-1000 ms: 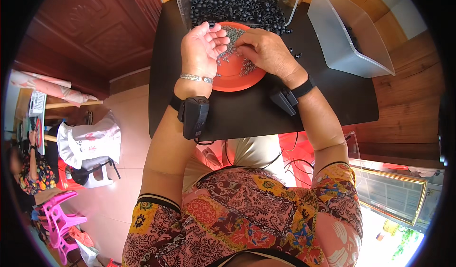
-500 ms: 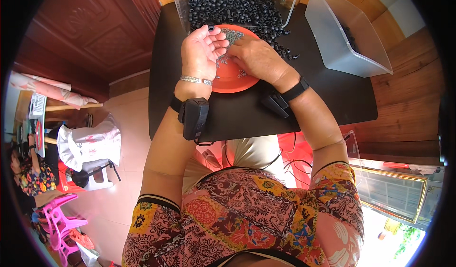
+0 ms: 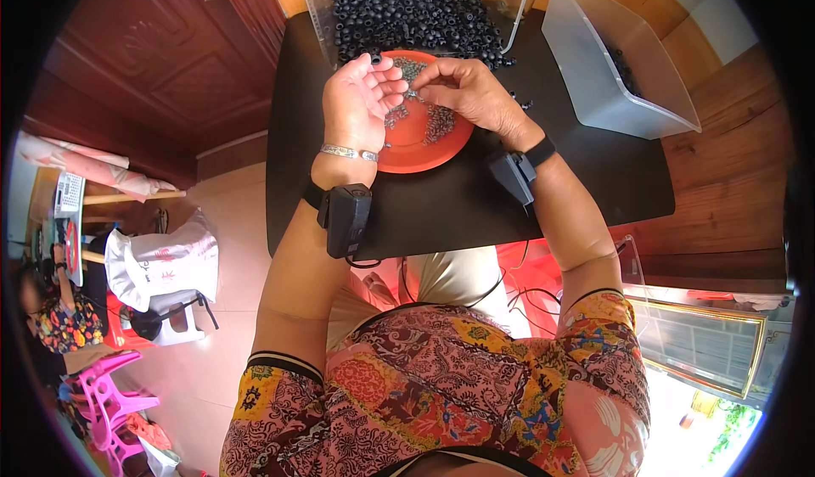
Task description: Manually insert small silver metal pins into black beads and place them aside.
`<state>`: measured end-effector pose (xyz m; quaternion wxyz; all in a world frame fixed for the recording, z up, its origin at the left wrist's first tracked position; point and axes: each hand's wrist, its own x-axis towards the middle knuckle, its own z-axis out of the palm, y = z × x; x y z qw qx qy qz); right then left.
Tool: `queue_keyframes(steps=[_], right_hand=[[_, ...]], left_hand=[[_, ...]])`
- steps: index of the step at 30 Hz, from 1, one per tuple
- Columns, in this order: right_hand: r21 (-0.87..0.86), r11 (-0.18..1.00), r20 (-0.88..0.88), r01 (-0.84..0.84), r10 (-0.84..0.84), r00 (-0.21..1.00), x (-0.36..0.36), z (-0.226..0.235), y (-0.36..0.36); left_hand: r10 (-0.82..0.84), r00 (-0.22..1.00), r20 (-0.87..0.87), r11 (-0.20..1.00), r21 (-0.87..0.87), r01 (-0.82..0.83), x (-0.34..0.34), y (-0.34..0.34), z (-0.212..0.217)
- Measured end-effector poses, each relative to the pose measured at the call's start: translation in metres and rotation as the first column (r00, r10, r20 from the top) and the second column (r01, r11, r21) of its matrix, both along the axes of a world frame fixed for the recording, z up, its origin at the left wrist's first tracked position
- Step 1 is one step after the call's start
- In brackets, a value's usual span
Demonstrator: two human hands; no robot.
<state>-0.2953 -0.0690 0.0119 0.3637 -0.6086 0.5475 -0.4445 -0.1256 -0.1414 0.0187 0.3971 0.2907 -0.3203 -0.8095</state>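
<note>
Two hands are held over an orange plate (image 3: 441, 150) at the far middle of a black worktop (image 3: 475, 205). The left hand (image 3: 356, 103) is turned palm up and loosely cupped, its fingers curled halfway; whether anything lies in the palm cannot be told. The right hand (image 3: 467, 91) is closed to a pinch, thumb and forefinger brought together on one small metal part (image 3: 413, 95) just beside the left fingertips. More small grey metal parts (image 3: 437, 123) lie scattered on the plate beneath both hands, and a dense heap of small black rings (image 3: 407, 14) is piled just beyond the plate, in and around a clear open tray. A translucent plastic bin (image 3: 611, 61) stands to the right, with a few dark pieces visible inside. The metal parts are judged to be light, hard and rigid, smooth enough to slip or roll, and unlikely to be harmed by a drop; loss among the heap is the likelier trouble. A fingertip pinch across the sides of a single piece is judged the best hold, with the cupped palm kept under it as a catch. The black rings are judged light, perhaps rubbery and grippier, best taken by the outer rim.
</note>
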Motion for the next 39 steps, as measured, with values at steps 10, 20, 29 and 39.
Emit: queue_keyframes(steps=[10, 20, 29, 39], right_hand=[[-0.002, 0.999, 0.089, -0.045, 0.045, 0.995, -0.002, -0.005, -0.003], [0.005, 0.998, 0.139, -0.056, 0.055, 0.989, -0.001, -0.004, -0.003], [-0.109, 0.991, 0.260, 0.084, -0.053, 0.964, 0.004, 0.005, 0.003], [-0.202, 0.963, 0.248, 0.178, -0.126, 0.961, 0.013, 0.011, 0.009]], left_hand=[[-0.020, 1.000, 0.009, 1.000, -0.001, 0.020, -0.002, 0.001, -0.001], [0.081, 0.985, 0.152, 0.996, -0.035, -0.077, -0.008, 0.010, -0.005], [-0.056, 0.991, 0.118, 0.998, -0.020, 0.059, -0.009, 0.014, -0.005], [-0.232, 0.969, 0.078, 0.972, -0.012, 0.234, -0.016, 0.022, -0.017]])
